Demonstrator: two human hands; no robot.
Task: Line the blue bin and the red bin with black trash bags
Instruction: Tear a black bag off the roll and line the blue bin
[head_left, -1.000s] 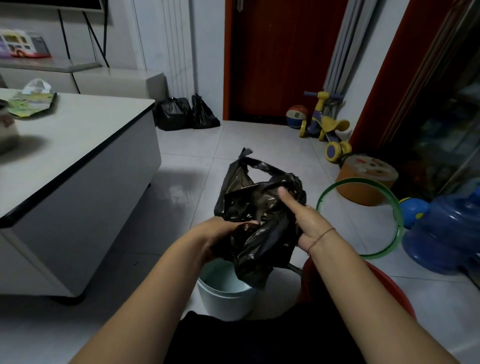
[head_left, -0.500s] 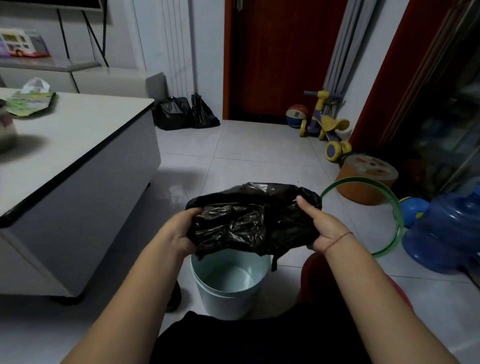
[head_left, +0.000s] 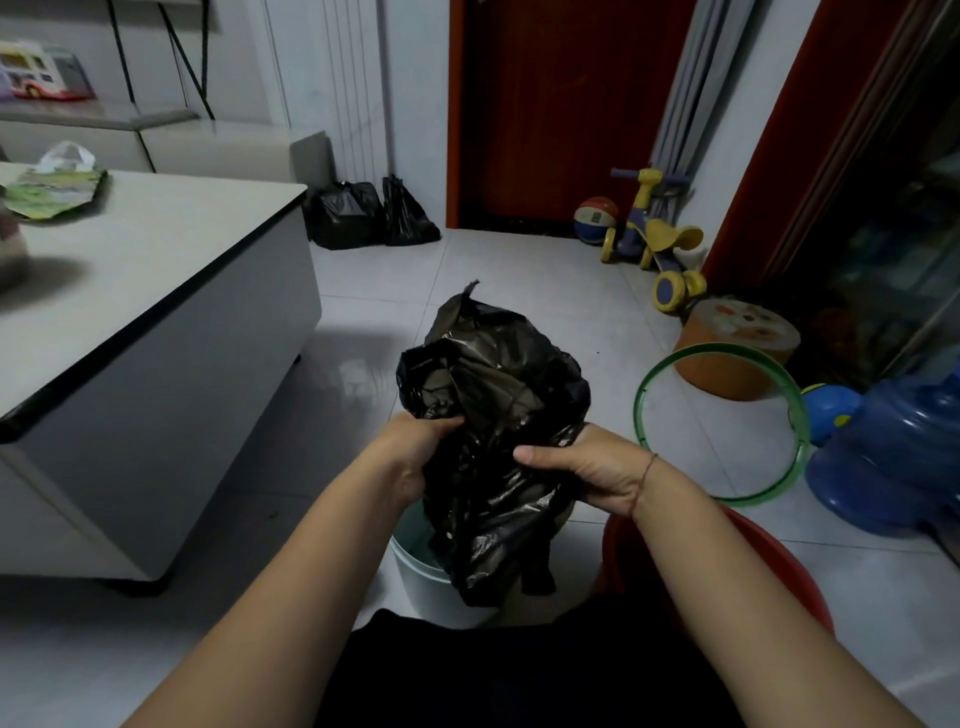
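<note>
A crumpled black trash bag (head_left: 493, 415) hangs between my two hands above the pale blue bin (head_left: 423, 582). My left hand (head_left: 415, 457) grips the bag's left side and my right hand (head_left: 592, 473) grips its right side, thumb laid across the plastic. The bag's lower end droops over the bin's opening and hides most of it. The red bin (head_left: 753, 551) stands on the floor to the right, partly behind my right forearm.
A white cabinet (head_left: 156, 322) with a dark-edged top fills the left side. A green hoop (head_left: 722, 426), a blue water jug (head_left: 893, 462), an orange stool (head_left: 737, 353) and a toy scooter (head_left: 660, 244) crowd the right. Two full black bags (head_left: 374, 215) lie by the far wall.
My hands came closer together, bunching the bag that was stretched wide half a second ago. Its top now stands up and its lower end hangs down over the blue bin.
</note>
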